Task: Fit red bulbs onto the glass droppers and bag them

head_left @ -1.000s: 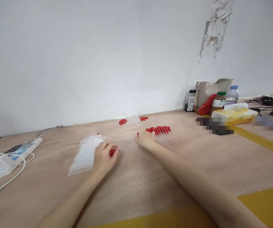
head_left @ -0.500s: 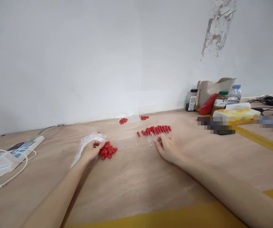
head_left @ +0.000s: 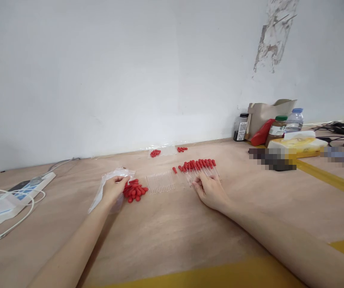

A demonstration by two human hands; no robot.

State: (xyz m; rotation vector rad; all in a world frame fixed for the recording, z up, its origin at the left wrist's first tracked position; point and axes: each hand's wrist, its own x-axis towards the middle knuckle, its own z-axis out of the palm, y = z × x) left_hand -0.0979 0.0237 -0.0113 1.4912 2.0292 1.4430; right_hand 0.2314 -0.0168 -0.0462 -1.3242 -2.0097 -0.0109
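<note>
A white wall (head_left: 130,80) rose at the far side, patched at the right, above a brown bench (head_left: 160,232) crossed by yellow tape (head_left: 321,176) near and right. Far right stood a beige bag (head_left: 256,120), with a tissue pack (head_left: 303,147) nearer, and far left lay a white power strip (head_left: 46,182). The right hand (head_left: 212,193) was at the near side of the droppers (head_left: 201,164), its fingers curled and thumb and forefinger close together by their thin ends; whether it gripped one could not be told. The left hand (head_left: 114,189), half closed with thumb near fingertips, was over the right part of the clear bags (head_left: 98,196), at the left edge of the pile of red bulbs (head_left: 136,191); whether it pinched a bulb was hidden. Behind the tissue pack stood a bottle (head_left: 294,120) and a jar (head_left: 276,131). The droppers lay side by side, red ends far, right of a row of clear tubes (head_left: 160,183), which lay between them and the pile.
</note>
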